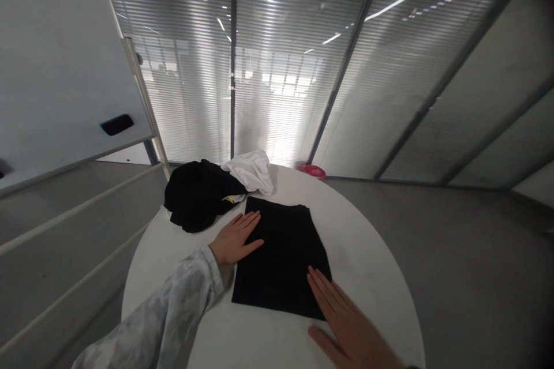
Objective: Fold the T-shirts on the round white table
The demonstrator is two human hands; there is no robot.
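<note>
A folded black cloth [279,259] lies flat on the round white table [367,265]. My left hand [236,237] rests flat on the cloth's left edge, fingers pointing right and thumb apart. My right hand [346,320] lies over the cloth's lower right edge with its fingers stretched out and the thumb spread away over the table. Neither hand grips anything. Beyond my left hand, at the table's far left, sits a crumpled black cloth [197,196], with a crumpled white cloth [250,169] beside it.
A whiteboard [56,57] on a white metal frame stands at the left, with a black eraser [116,124] on it. Behind the table is a glass wall with blinds [281,69]. A pink basket [314,171] stands on the floor past the table's far edge.
</note>
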